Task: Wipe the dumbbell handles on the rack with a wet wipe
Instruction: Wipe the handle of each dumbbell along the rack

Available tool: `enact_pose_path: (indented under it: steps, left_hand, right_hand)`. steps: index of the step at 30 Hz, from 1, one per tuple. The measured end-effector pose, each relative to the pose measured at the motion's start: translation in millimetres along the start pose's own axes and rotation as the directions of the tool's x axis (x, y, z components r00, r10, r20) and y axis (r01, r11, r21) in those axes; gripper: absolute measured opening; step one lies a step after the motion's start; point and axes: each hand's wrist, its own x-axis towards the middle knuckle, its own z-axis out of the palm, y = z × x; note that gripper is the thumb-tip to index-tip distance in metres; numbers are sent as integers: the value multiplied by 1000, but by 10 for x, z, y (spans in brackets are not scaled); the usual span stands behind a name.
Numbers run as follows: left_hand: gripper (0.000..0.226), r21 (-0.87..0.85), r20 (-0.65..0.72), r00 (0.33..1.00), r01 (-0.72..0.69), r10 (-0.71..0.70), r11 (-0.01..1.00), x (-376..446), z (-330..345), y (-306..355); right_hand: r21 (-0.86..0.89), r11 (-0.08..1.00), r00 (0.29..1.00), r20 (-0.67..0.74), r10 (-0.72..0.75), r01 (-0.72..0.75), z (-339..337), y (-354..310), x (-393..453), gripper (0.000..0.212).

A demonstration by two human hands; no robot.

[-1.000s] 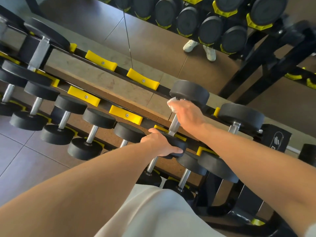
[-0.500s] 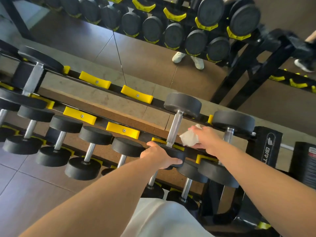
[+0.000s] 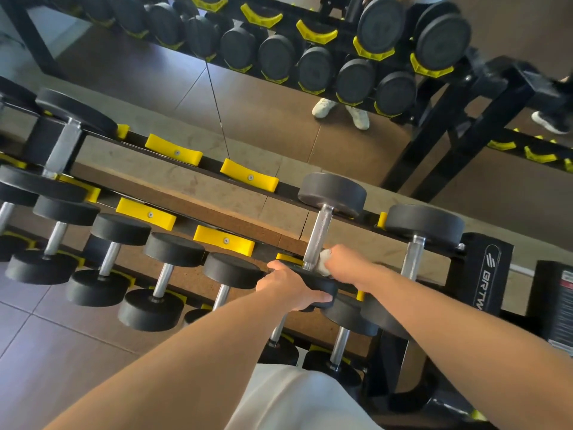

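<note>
A dumbbell with a steel handle point(image 3: 318, 237) lies across the top tier of the black rack point(image 3: 214, 167). My left hand point(image 3: 290, 283) grips its near black head point(image 3: 322, 285). My right hand point(image 3: 344, 262) holds a crumpled white wet wipe point(image 3: 324, 262) against the lower end of that handle, just above the near head. The far head point(image 3: 331, 192) rests on the back rail.
Another dumbbell point(image 3: 415, 252) lies to the right of the one I hold. Several smaller dumbbells point(image 3: 161, 274) fill the lower tier to the left. Yellow cradles point(image 3: 248, 178) on the top tier stand empty. A mirror point(image 3: 248, 97) behind reflects another rack and white shoes.
My right hand slid the wipe down the handle from near the far head, came off to the right, and now presses it at the handle's lower end. The left hand kept its grip.
</note>
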Motion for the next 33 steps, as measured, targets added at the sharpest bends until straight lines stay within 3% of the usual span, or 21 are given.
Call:
enact_pose_path:
  steps: [2, 4, 6, 8, 11, 14, 15, 18, 20, 21, 24, 28, 31, 33]
  left_hand:
    - [153, 10, 5, 1000, -11, 11, 1000, 4, 0, -5]
    - [151, 11, -5, 999, -32, 32, 999, 0, 6, -15]
    - [150, 3, -8, 999, -36, 36, 999, -14, 1, -14]
    - [149, -2, -5, 1000, -29, 29, 1000, -32, -7, -6]
    - [149, -20, 4, 1000, -13, 13, 1000, -41, -16, 6]
    - [150, -54, 24, 1000, 9, -8, 999, -41, -32, 21]
    - [150, -69, 33, 999, 17, -15, 997, -48, -36, 23]
    - [150, -63, 17, 1000, -8, 9, 998, -45, -21, 3]
    - [150, -46, -6, 999, -45, 45, 998, -32, 3, -28]
    - [150, -40, -13, 998, -54, 54, 998, -29, 14, -41]
    - [151, -25, -19, 998, -53, 52, 998, -31, 11, -43]
    - [150, -35, -4, 1000, -22, 22, 999, -51, -12, -12]
    - [150, -20, 17, 1000, 1, 0, 1000, -32, -16, 11]
    - [149, 21, 41, 999, 1, -2, 1000, -37, -20, 13]
  right_hand:
    - [331, 938, 995, 50, 87, -99, -160, -16, 57, 21]
    - [615, 783, 987, -54, 152, -87, -310, -73, 183, 30]
    - [691, 723, 965, -181, 189, -12, -340, -139, 267, 35]
    - [595, 804, 948, -246, 203, -18, -237, -240, 254, 30]
    - [239, 971, 952, -290, 94, -23, -63, -208, 186, 31]
    - [-179, 984, 996, -74, -41, 27, -33, -43, 17, 26]
    - [-211, 977, 1000, 10, -22, 24, -44, 12, 1, 27]
    - [88, 995, 995, 87, 44, -51, -231, -27, -18, 25]
    - [414, 902, 990, -7, 141, -126, -409, -37, 117, 26]
    - [487, 865, 981, -78, 177, -117, -484, -56, 184, 28]
    - [429, 900, 943, -267, 200, -70, -378, -186, 238, 30]
    - [132, 991, 965, -255, 57, -23, 2, -206, 105, 27]
    - [-70, 997, 999, -31, 20, -22, -19, 14, 33, 29]
    - [164, 983, 997, 40, 73, -79, -147, 105, 109, 30]
